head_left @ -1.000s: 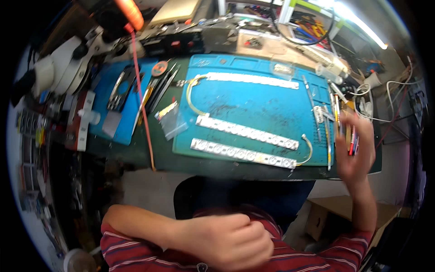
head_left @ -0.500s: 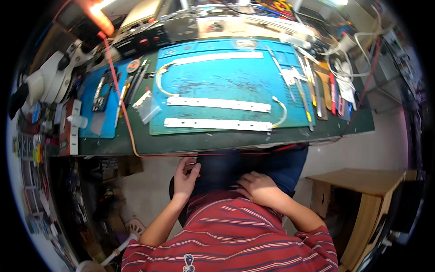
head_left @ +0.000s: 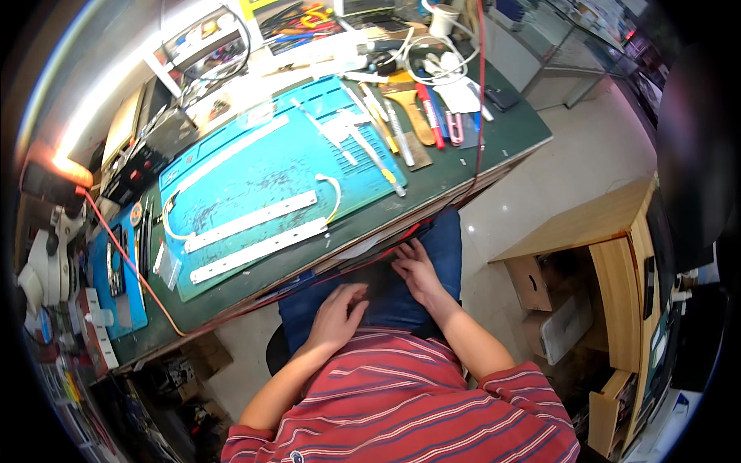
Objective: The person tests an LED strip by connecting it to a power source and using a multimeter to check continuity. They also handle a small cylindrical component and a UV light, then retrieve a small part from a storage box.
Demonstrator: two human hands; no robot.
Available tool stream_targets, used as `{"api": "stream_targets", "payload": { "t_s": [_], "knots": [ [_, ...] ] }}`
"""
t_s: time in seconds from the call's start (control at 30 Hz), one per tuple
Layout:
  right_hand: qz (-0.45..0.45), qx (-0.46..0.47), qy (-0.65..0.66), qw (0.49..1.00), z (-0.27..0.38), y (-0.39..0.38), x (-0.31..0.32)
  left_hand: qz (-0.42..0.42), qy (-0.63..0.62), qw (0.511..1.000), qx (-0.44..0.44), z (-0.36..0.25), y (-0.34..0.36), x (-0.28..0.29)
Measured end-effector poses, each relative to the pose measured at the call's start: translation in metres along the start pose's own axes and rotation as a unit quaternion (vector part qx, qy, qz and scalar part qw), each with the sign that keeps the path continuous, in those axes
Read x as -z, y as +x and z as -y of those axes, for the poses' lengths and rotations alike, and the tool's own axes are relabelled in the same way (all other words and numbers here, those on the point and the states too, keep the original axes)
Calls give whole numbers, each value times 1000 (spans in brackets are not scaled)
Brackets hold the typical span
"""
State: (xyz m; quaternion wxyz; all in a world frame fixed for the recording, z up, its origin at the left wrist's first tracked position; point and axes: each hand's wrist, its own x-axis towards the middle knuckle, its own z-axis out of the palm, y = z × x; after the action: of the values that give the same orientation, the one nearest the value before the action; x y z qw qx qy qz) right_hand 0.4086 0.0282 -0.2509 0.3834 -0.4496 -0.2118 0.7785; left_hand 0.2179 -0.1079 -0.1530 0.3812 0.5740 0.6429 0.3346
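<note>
Over my lap, below the bench edge, my left hand [head_left: 336, 318] hovers with loosely bent fingers, the thumb apart, and nothing in it. My right hand [head_left: 417, 272] is farther forward, close to the bench's front edge, its fingers apart and holding nothing visible. Both are nearest to my dark blue trousers [head_left: 444, 239]. Beyond them a blue work mat [head_left: 239, 185] lies on the bench. It bears three narrow white strips: a near one [head_left: 258, 251], a middle one [head_left: 252, 221] and a far one [head_left: 231, 151]. Thin cables [head_left: 337, 193] curve from strip ends.
Tweezers [head_left: 373, 159], a brush [head_left: 413, 108] and a red marker [head_left: 430, 116] lie right of the mat. A red cable [head_left: 127, 258] crosses the bench's left side. At right stands a wooden cabinet [head_left: 575, 212]. A microscope [head_left: 48, 262] is at far left.
The view has turned to the right, so the bench now slants. My right hand has moved forward toward the bench edge; the left has drawn back over my lap. The strips stay on the mat.
</note>
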Motion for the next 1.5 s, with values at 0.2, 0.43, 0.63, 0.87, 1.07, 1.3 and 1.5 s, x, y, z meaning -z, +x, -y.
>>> {"api": "stream_targets", "payload": {
  "t_s": [0.2, 0.43, 0.63, 0.87, 1.07, 1.3, 1.5],
  "knots": [
    [65, 39, -13, 997, -14, 1, 2, -41, 161, 974, -157, -29, 68, -27],
    [0, 105, -75, 992, -9, -67, -8, 83, 197, 965, -150, -48, 83, -38],
    [-6, 112, -119, 987, -6, -89, -10, 123, 48, 984, -119, -63, 80, -24],
    [-31, 145, -45, 988, 20, -125, -18, 112, 107, 969, -194, -98, 48, 3],
    [5, 318, -14, 948, 56, -150, -24, 171, -146, 961, -161, -155, 18, 93],
    [-15, 589, -392, 707, 109, -131, -53, -132, -89, 956, -249, -145, 32, 180],
    [137, 564, -422, 697, 167, -117, -139, -194, 39, 945, -258, -121, 68, 225]
  ]
}}
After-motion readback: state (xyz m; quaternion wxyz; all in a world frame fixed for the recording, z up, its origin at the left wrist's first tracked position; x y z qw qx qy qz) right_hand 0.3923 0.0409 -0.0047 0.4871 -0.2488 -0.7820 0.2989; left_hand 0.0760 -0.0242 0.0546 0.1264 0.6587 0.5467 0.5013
